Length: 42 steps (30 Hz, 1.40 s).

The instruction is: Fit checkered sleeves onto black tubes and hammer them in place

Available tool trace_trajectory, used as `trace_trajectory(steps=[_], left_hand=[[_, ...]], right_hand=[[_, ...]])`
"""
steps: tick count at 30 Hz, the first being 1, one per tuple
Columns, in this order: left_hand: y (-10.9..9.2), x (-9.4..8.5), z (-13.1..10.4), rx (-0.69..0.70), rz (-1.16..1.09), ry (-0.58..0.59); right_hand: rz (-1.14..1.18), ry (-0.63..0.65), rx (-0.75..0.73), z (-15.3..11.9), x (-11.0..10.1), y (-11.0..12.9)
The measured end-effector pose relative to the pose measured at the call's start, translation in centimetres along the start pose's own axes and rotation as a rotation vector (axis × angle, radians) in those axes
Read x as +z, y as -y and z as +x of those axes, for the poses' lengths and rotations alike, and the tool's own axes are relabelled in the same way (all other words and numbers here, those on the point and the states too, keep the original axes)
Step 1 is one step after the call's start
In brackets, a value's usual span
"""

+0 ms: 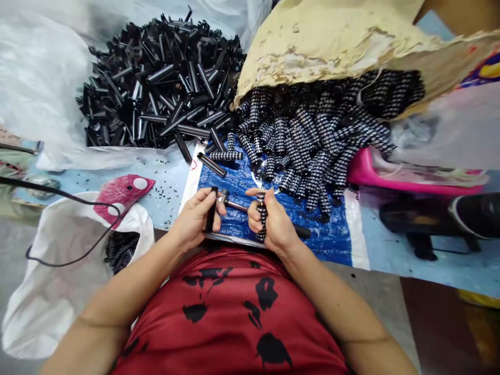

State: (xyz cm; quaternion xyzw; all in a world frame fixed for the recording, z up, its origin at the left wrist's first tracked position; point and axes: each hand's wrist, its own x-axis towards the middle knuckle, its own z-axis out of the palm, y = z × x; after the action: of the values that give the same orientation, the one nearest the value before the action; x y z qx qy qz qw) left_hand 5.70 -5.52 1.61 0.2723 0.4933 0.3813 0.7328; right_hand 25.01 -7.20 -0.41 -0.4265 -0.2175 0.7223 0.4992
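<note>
Nearest up is a red top (pixel 234 312), and both hands are just past it. Left hand (pixel 197 211) has a black tube (pixel 211 211) pinched upright between thumb and fingers, probably gripped that way so it doesn't twist. Right hand (pixel 275 216) is curled round a studded roller (pixel 261 216), also upright, thumb near its top end, which looks like a good way to keep it steady. Tube and roller are side by side but well apart.

Just behind the hands there's a hammer (pixel 239 207) on the blue mat (pixel 332 247); it passes behind the right hand, and I can't tell if they touch. Off to the left hand's left, a white bag (pixel 70 297) hangs low with more dark studded bits inside, I'd guess kept there for easy dropping-in.

Further out, the studded pile (pixel 299 140) sits beyond the right hand, spilling from a yellow sack (pixel 312 41). The tube pile (pixel 161 73) is beyond the left, so each hand seems to have its own stock within reach.
</note>
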Motion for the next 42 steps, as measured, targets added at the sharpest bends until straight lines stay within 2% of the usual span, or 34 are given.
trace_trajectory(steps=[3,5,7,9,11,15,18,21,24,26,29,32,35,39,41,42], left_hand=[[1.0,1.1,0.0,0.082,0.152,0.060],[1.8,2.1,0.6,0.230,0.332,0.091],[2.3,3.0,1.2,0.401,0.499,0.110],[2.4,3.5,1.6,0.495,0.578,0.106],[2.1,3.2,1.6,0.481,0.562,0.099],[1.4,1.8,0.7,0.375,0.517,0.141],[1.1,1.4,0.5,0.321,0.514,0.179],[1.1,1.8,0.5,0.264,0.436,0.097],[1.3,2.5,0.5,0.268,0.359,0.014],[1.6,2.8,0.5,0.268,0.275,0.015],[2.0,2.7,0.6,0.185,0.050,0.055],[1.9,2.1,0.6,0.121,-0.027,0.103],[1.7,1.4,0.5,0.109,0.054,0.125],[1.9,1.2,0.7,-0.018,0.002,0.146],[1.9,0.6,1.1,0.012,0.029,0.126],[1.8,0.0,1.4,0.092,0.108,0.101]], right_hand=[[0.081,-0.097,-0.066,0.2,0.5,-0.2],[0.086,-0.151,-0.126,0.6,1.1,-0.4],[0.005,-0.153,-0.180,1.0,1.3,-0.6],[-0.185,-0.096,-0.266,1.2,0.8,-0.6],[-0.485,-0.003,-0.451,1.0,-0.4,-0.5],[-1.152,0.211,-0.936,0.4,-3.0,0.1],[-1.268,0.250,-1.108,0.1,-3.4,0.4],[-1.290,0.183,-1.149,-0.1,-2.8,0.6],[-1.343,0.195,-1.234,-0.3,-2.0,0.4],[-1.378,0.182,-1.306,-0.3,-1.6,0.2],[-1.441,0.130,-1.342,-0.4,-1.4,0.0],[-1.475,0.135,-1.309,-0.5,-1.5,0.1],[-1.488,0.188,-1.245,-0.5,-1.6,-0.1],[-1.430,0.192,-1.188,-0.2,-1.6,-0.6],[-1.433,0.180,-1.137,-0.4,-2.2,-0.7],[-1.468,0.158,-1.099,-0.5,-2.8,-0.7]])
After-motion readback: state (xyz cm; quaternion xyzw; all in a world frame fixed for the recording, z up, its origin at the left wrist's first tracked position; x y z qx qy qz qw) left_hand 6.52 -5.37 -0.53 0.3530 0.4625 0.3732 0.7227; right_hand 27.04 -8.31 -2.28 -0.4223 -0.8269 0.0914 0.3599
